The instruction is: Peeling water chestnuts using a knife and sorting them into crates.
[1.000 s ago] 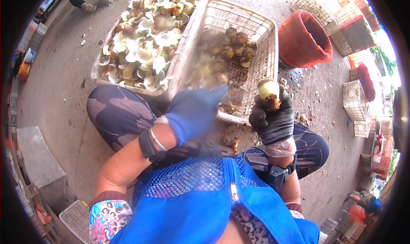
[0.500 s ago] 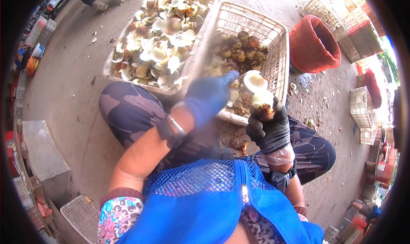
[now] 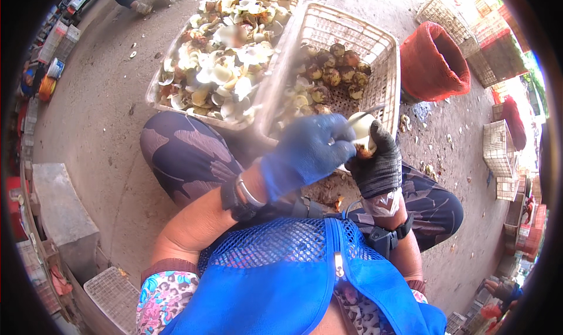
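Head view: near centre, the blue-gloved left hand (image 3: 311, 152), fingers curled round a thin blade (image 3: 376, 108), has brought it across the pale, part-peeled produce (image 3: 360, 128), apparently mid-peel, gripped right of centre by the right hand's (image 3: 378, 168) bent fingers.

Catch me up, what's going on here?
The blue-gloved left hand holds a thin metal blade across a pale, partly peeled round bulb, which the black-gloved right hand grips. Ahead, a white rectangular plastic crate brims with pale peelings; the second white plastic crate to its right holds brown round bulbs.
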A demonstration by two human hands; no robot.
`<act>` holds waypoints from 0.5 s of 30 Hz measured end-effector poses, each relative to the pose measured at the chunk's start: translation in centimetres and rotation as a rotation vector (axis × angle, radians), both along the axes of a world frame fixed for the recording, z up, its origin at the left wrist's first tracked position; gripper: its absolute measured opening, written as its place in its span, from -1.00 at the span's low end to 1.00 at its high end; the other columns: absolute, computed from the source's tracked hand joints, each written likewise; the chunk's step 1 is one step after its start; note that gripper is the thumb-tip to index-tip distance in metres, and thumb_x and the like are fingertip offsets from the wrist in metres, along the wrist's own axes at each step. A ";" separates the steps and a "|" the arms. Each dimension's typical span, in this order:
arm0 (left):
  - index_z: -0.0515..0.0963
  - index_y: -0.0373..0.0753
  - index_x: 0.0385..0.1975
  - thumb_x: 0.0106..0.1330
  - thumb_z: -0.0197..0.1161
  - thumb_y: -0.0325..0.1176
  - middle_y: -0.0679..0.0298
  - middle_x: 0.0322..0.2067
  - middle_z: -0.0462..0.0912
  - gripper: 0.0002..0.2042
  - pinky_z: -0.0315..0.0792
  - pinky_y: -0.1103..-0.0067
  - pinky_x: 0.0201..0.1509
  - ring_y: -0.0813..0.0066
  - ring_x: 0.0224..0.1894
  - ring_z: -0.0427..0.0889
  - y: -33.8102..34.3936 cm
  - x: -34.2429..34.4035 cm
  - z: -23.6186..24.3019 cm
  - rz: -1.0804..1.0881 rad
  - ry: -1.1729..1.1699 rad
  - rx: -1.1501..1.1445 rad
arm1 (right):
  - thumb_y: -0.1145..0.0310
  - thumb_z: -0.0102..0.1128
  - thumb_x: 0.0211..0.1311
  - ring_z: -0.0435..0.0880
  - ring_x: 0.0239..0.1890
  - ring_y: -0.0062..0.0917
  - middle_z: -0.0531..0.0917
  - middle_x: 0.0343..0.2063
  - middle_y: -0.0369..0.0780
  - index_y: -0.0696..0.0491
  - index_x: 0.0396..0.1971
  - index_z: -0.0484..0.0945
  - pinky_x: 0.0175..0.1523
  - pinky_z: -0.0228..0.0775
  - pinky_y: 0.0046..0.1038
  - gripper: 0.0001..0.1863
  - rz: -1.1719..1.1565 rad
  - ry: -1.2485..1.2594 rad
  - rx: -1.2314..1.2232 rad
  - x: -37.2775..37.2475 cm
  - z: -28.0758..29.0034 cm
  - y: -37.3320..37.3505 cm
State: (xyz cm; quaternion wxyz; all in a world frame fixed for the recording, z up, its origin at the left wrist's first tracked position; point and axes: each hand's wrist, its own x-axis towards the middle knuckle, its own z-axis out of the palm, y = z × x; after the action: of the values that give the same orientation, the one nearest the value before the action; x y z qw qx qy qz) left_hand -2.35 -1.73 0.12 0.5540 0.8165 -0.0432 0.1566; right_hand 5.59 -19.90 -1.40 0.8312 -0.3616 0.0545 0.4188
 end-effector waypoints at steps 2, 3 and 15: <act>0.69 -0.25 -0.27 0.21 0.38 -0.34 0.08 -0.42 0.72 -0.83 0.56 0.46 -0.28 0.27 -0.40 0.73 -0.8 -0.1 -0.7 -0.066 -0.029 0.086 | 0.08 0.25 0.37 0.71 -0.12 -0.41 0.72 -0.11 -0.22 0.05 0.06 0.56 -0.01 0.59 -0.36 -0.59 -0.155 -0.029 -0.124 -0.1 -0.4 0.6; 0.68 -0.15 -0.30 0.19 0.37 -0.38 0.18 -0.38 0.70 -0.89 0.57 0.45 -0.29 0.29 -0.41 0.70 -1.2 -0.2 -1.0 -0.010 -0.157 0.135 | 0.14 0.23 0.40 0.61 -0.19 -0.55 0.67 -0.20 -0.29 0.00 -0.05 0.62 -0.10 0.52 -0.45 -0.71 -0.175 -0.057 -0.171 -0.2 -0.2 0.8; 0.50 -0.10 0.20 0.21 0.39 -0.18 0.18 -0.16 0.69 -0.48 0.62 0.50 -0.22 0.32 -0.27 0.72 1.8 1.8 -0.1 -0.063 0.425 0.017 | 0.49 0.45 0.09 0.66 -0.14 -0.54 0.64 0.02 -0.14 0.12 0.36 0.33 -0.07 0.59 -0.51 -0.21 0.152 -0.424 -0.361 -1.1 3.4 1.9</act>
State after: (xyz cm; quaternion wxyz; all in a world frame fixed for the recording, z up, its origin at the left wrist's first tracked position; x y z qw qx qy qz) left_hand -0.56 0.04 -0.01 0.5485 0.8340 0.0478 -0.0369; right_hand 4.54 -17.98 2.05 0.7123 -0.5863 -0.0738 0.3786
